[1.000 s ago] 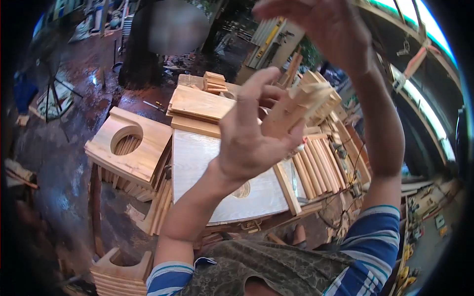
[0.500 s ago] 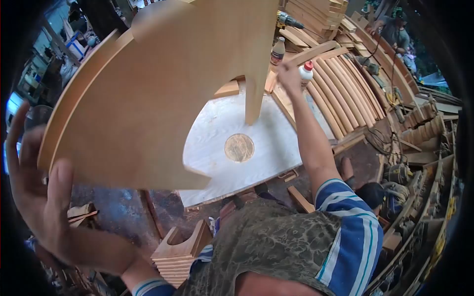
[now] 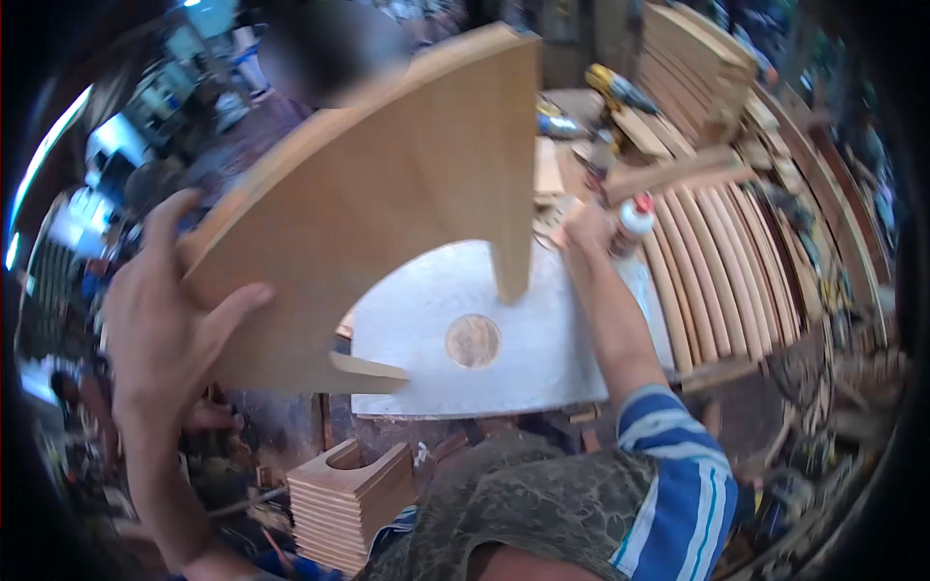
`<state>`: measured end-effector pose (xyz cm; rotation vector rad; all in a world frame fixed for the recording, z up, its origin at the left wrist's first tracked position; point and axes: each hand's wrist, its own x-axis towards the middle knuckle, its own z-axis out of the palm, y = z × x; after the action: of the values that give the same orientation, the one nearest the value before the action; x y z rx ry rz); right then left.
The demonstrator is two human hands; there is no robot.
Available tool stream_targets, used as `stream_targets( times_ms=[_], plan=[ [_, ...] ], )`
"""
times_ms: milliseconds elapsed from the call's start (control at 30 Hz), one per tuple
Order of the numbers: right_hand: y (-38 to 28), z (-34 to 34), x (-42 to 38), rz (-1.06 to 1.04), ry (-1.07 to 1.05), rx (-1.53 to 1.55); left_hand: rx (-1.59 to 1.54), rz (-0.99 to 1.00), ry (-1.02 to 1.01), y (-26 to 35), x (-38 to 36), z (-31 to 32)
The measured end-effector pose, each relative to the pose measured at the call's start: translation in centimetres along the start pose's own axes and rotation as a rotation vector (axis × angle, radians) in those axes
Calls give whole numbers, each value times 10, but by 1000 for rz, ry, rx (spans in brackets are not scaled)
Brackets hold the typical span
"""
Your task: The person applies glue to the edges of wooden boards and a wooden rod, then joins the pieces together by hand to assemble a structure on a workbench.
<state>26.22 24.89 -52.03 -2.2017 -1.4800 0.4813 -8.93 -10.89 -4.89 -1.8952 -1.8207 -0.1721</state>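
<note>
My left hand (image 3: 179, 320) grips the lower left edge of a large curved wooden panel (image 3: 387, 203), its thumb on the near face and its fingers round the outer edge. The panel is tilted up, its notched inner edge over a white board (image 3: 407, 339) with a round wood-coloured circle (image 3: 473, 341) in it. My right hand (image 3: 587, 229) is at the board's far right side, beside a white bottle with a red cap (image 3: 635, 215). Its fingers are blurred, and I cannot make out whether they hold anything. A short wooden strip (image 3: 678, 172) lies just beyond it.
Rounded wooden slats (image 3: 717, 276) lie in a row on the right. Behind them are a yellow cordless drill (image 3: 620, 89) and stacked boards (image 3: 693, 73). A pile of notched wooden pieces (image 3: 354, 499) stands low, near my torso.
The panel has come lower in view and its whole curved top edge now shows. My left hand has shifted right with it. My right hand also appears lower, as the view has tipped up.
</note>
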Motion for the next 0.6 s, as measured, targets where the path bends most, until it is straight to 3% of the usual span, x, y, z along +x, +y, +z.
stream_targets(
  times_ms=[33, 67, 133, 433, 533, 567, 600],
  plan=[
    [-10, -19, -23, -43, 140, 164, -41, -17, 32, 1, -1, -1],
    [24, 23, 19, -124, 298, 179, -82, -28, 63, 2, 0, -1],
    [-26, -45, -50, -3, 121, 498, -90, -35, 111, -6, -4, 6],
    [20, 14, -8, -7, -27, 77, -259, 257, 208, -37, -11, 6],
    [20, 11, -14, 114, -34, 62, -403, 268, 146, -56, -11, 14],
    [-13, -37, -54, 306, -33, 92, -432, 253, 129, -64, -11, 19],
    [-12, -43, -56, 321, -24, 98, -449, 226, 119, -73, -10, 22]
  ],
)
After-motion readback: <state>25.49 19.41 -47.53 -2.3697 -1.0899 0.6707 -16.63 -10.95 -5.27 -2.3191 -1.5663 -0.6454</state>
